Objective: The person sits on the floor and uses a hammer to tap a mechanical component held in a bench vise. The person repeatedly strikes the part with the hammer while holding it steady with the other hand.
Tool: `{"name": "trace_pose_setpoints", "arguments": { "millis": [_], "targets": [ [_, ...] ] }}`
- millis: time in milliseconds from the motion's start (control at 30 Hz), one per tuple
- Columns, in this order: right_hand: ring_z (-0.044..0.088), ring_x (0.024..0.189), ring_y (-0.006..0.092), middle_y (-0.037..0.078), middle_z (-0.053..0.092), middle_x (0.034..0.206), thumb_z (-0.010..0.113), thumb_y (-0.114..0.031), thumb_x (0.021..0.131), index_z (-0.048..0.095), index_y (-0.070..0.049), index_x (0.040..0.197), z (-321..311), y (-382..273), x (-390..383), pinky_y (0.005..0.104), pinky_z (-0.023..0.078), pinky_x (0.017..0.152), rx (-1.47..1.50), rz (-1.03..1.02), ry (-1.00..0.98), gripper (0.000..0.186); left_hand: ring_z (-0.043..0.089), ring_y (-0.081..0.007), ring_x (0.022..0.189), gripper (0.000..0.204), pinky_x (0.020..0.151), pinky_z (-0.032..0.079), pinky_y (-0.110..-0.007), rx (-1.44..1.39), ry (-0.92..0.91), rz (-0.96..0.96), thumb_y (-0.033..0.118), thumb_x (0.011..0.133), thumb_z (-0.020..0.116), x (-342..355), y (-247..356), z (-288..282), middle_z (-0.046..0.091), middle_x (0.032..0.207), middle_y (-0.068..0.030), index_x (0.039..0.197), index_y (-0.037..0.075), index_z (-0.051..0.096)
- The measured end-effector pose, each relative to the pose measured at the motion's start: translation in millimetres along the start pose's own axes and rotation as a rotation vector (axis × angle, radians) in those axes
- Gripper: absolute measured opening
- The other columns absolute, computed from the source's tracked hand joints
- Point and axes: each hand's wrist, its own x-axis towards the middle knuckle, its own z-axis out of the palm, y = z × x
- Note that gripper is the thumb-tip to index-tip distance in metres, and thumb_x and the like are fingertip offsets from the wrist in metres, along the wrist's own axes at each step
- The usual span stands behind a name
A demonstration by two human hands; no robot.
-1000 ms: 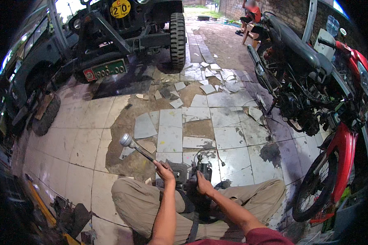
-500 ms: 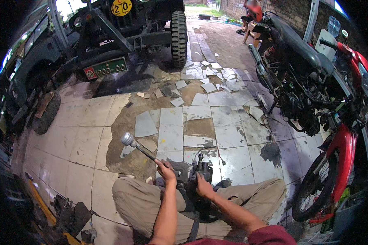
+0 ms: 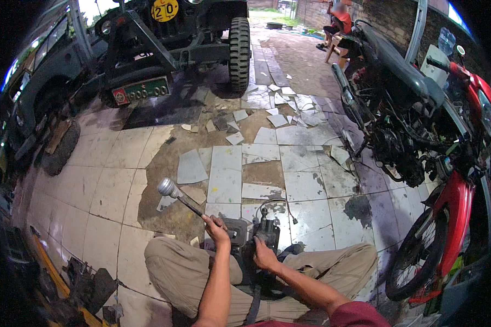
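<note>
I sit cross-legged, with a dark metal mechanical part standing between my knees. My left hand is wrapped round a dark lever, whose rounded silver knob points up and to the left; its lower end is hidden by the hand. My right hand is closed against the near side of the metal part, thumb upward. From the part's top a short post rises, and a thin dark cable curves off to the right. Between my hands lies a flat dark plate with an opening in it.
Broken tiles and bare patches mark the floor ahead. A dark off-road vehicle stands at the far left, a red motorcycle along the right. Yellow-framed dark equipment sits at the lower left. Another person sits at the back.
My right hand has shifted slightly left and toward me along the metal part. The lever and my left hand have moved slightly left. Both grips stay as they were.
</note>
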Motion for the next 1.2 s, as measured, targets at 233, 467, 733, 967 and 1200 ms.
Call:
{"name": "trace_pose_setpoints", "arguments": {
  "millis": [233,467,733,967,1200],
  "targets": [
    [0.054,0.097,0.0514,0.029,0.027,0.14,0.052,-0.009,0.079,0.019,0.001,0.139,-4.2,0.6,7.5,0.0541,0.047,0.081,0.015,0.026,0.004,0.069,0.029,-0.0119,0.044,0.059,0.044,0.025,-0.028,-0.016,-0.013,-0.005,0.061,0.093,0.03,2.3,-0.1,1.0,0.027,0.051,0.0009,0.06,0.012,0.029],
    [0.056,0.095,0.0488,0.027,0.023,0.144,0.054,-0.007,0.076,0.015,-0.002,0.142,-6.8,26.4,12.3,0.0515,0.048,0.082,-0.026,0.032,0.006,0.077,0.03,-0.0129,0.043,0.058,0.043,0.026,-0.028,0.022,-0.017,-0.014,0.061,0.093,0.031,0.9,-2.9,5.7,0.028,0.051,0.0007,0.061,0.013,0.03],
    [0.054,0.097,0.0501,0.028,0.03,0.139,0.053,-0.008,0.076,0.016,-0.001,0.142,-11.4,15.0,7.3,0.0524,0.048,0.082,-0.023,0.029,0.01,0.076,0.03,-0.0125,0.042,0.058,0.041,0.026,-0.028,0.025,0.004,0.033,0.059,0.094,0.03,4.4,-3.7,3.7,0.03,0.052,0.0004,0.06,0.012,0.03],
    [0.055,0.097,0.0488,0.03,0.026,0.14,0.052,-0.009,0.077,0.015,-0.002,0.142,-0.1,16.0,5.7,0.0526,0.049,0.079,-0.032,-0.009,0.028,0.075,0.031,-0.0126,0.041,0.059,0.041,0.027,-0.027,0.027,0.003,0.03,0.06,0.094,0.028,2.7,-0.3,3.3,0.031,0.051,-0.0004,0.06,0.012,0.032],
    [0.054,0.099,0.0486,0.028,0.024,0.142,0.053,-0.01,0.077,0.014,0.002,0.141,-8.0,-7.4,-6.4,0.052,0.048,0.081,-0.008,0.032,-0.113,0.075,0.03,-0.0123,0.04,0.059,0.041,0.025,-0.027,0.037,0.074,0.016,0.061,0.093,0.029,2.2,0.5,-0.9,0.032,0.05,-0.0006,0.061,0.012,0.032]
  ]
}}
